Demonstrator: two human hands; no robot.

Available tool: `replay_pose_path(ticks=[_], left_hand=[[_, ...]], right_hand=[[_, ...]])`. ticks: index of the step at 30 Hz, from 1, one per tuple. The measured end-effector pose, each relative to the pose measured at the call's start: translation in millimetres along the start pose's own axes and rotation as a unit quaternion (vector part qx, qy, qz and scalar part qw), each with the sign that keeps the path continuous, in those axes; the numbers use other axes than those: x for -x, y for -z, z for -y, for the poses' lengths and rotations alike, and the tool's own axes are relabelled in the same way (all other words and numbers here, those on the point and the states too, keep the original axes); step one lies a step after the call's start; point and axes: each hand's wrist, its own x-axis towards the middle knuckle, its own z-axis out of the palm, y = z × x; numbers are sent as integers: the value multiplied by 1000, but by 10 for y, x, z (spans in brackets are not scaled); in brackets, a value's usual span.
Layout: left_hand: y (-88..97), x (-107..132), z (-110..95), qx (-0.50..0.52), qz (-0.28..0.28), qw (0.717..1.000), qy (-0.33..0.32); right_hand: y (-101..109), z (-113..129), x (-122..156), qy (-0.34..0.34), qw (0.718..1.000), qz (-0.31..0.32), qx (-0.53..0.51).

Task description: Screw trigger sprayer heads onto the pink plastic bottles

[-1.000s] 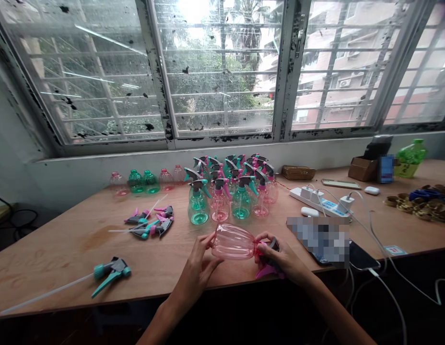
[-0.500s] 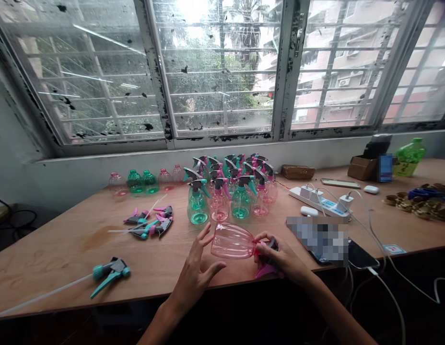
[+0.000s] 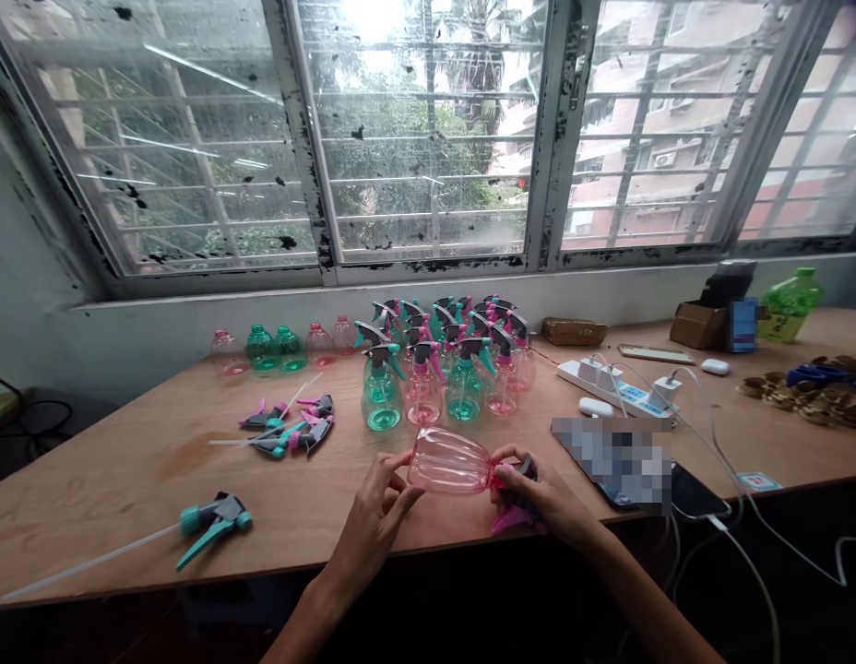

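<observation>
A clear pink spray bottle (image 3: 448,461) lies on its side above the front edge of the wooden table (image 3: 124,480). My left hand (image 3: 376,516) curls its fingers against the bottle's base end. My right hand (image 3: 535,498) is wrapped round the pink and grey trigger sprayer head (image 3: 515,493) at the bottle's neck. Just behind stands a cluster of several finished pink and teal spray bottles (image 3: 442,369).
Loose sprayer heads (image 3: 290,429) lie left of centre, and a teal one with a long tube (image 3: 210,526) lies near the front left. Capless bottles (image 3: 276,350) line the back wall. A power strip (image 3: 618,387), cables and a phone (image 3: 697,493) occupy the right.
My left hand let go and spread its fingers half a second ago, then closed again on the bottle's base. The right hand stayed on the sprayer head.
</observation>
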Motion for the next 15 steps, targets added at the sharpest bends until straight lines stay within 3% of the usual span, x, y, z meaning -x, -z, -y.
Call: replay_pose_path(ticks=[8,15], left_hand=[[-22,6,34,-10,-10,999,-42],[-1,6,3,-21,28,999,-13]], right_hand=[[3,-9,2,-1,1000,8,-7],[11,-15,0,1,1000,7,12]])
